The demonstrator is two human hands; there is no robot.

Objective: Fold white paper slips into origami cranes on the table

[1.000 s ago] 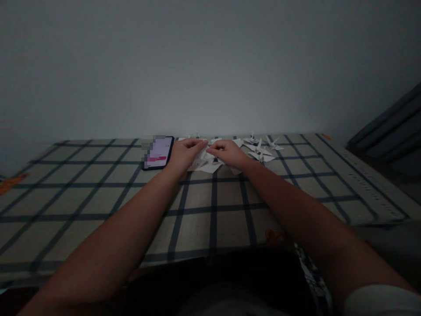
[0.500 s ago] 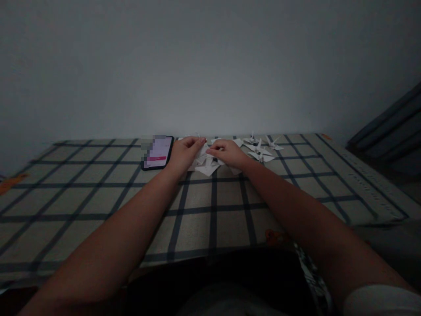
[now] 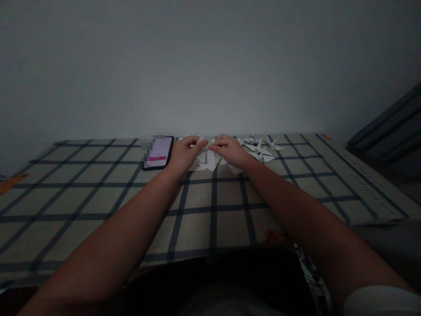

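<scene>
Both hands are close together near the back of the table, pinching a folded white paper piece (image 3: pixel 212 160) that looks like a paper crane with pointed flaps. My left hand (image 3: pixel 187 151) grips it from the left, thumb and fingers closed. From the right, my right hand (image 3: pixel 230 150) holds it with thumb and forefinger pressed together. Other white paper lies under and around the hands, so the outline of the held piece is partly hidden. Several folded paper cranes (image 3: pixel 261 152) rest on the cloth to the right of my right hand.
A phone (image 3: pixel 158 152) with a lit screen lies left of my left hand. The table wears a checked cloth (image 3: pixel 197 219) and stands against a grey wall (image 3: pixel 210 66). A dark striped surface (image 3: pixel 391 127) slants at the far right.
The fingers of my right hand have shifted slightly, and the held paper has turned so that its lower flaps sit differently. The phone and the cranes at the right have stayed put.
</scene>
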